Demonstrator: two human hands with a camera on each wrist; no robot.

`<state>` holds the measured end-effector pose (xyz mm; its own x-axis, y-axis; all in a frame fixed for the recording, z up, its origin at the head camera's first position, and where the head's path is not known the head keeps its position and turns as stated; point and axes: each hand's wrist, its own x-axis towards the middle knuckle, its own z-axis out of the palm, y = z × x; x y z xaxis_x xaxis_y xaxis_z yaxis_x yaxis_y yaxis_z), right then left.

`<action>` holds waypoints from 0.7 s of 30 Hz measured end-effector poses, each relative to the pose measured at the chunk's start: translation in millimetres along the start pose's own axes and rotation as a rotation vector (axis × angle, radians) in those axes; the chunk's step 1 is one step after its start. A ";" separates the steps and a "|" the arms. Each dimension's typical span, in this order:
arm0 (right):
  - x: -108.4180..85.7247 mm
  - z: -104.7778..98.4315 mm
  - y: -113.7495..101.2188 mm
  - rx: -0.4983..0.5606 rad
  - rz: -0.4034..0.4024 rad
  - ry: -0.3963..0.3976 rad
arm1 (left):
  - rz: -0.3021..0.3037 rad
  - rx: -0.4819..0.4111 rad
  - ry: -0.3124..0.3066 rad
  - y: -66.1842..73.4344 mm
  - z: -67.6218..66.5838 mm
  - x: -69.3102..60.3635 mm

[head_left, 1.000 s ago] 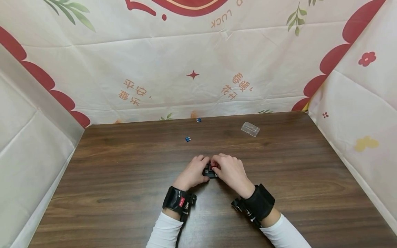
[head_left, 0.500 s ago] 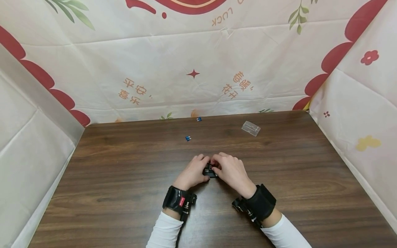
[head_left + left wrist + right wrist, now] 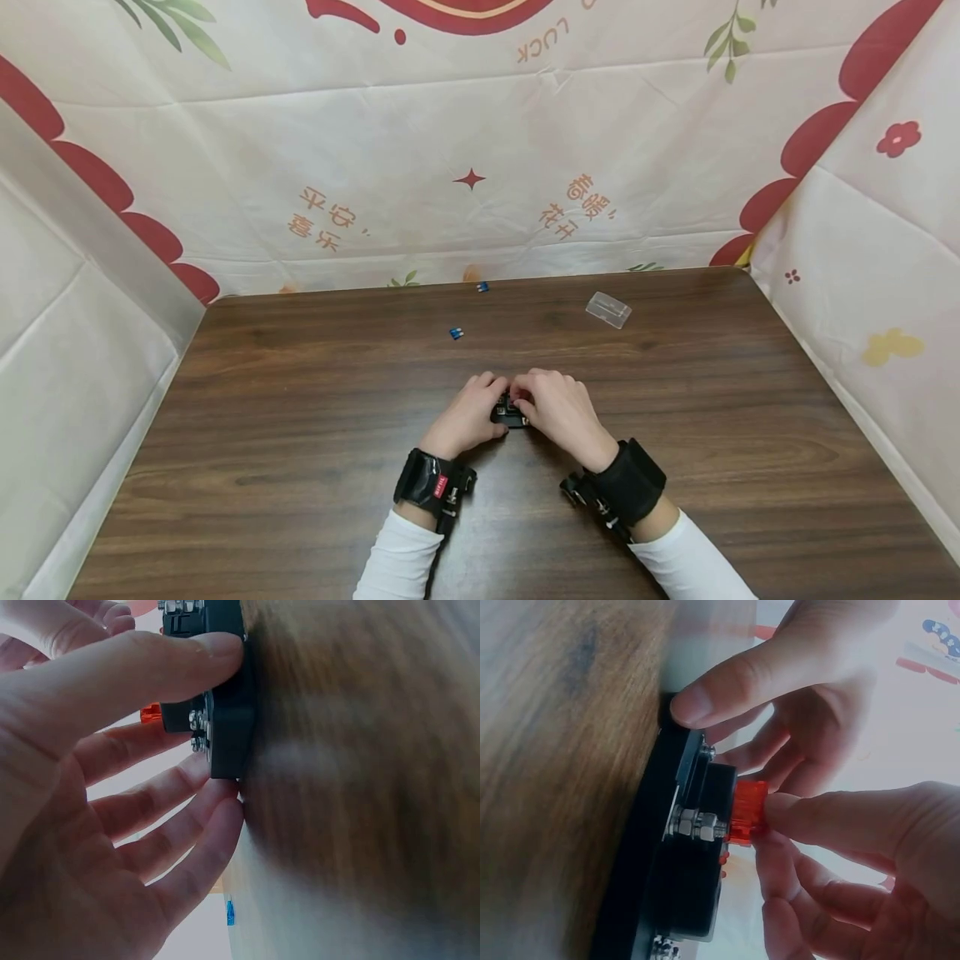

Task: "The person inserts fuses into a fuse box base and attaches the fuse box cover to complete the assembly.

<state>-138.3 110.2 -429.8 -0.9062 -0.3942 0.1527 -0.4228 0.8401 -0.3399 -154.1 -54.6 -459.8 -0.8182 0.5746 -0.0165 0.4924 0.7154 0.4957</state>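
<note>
Right wrist view: block [image 3: 682, 885] on the table [image 3: 555, 810], long axis running top to bottom; right hand [image 3: 558, 415] pinches the fuse [image 3: 746, 814] jutting from it, left hand [image 3: 465, 417] grips its end, both hardly moved since a second ago.

Black block [image 3: 686, 881], translucent red piece [image 3: 748, 812], blue pieces [image 3: 456, 333], brown wood-grain table [image 3: 300, 417], red-scalloped off-white cloth [image 3: 412, 142]

Black block [image 3: 694, 877]: I see it lying flat on the surface [image 3: 300, 417], a raised body on a wider base, metal bolts and nuts at its sides.
Red piece [image 3: 748, 814]: translucent, pinched at the block's raised top; I can't tell from here how deep it sits.
</note>
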 end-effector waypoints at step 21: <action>16.0 -9.4 -0.7 0.029 0.020 -0.124 | 0.025 -0.033 0.019 -1.8 -0.5 -1.1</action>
<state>-152.6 106.9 -418.4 -0.9060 -0.4222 0.0304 -0.4028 0.8379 -0.3683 -154.3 -56.7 -460.3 -0.8117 0.5839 0.0127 0.5025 0.6873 0.5245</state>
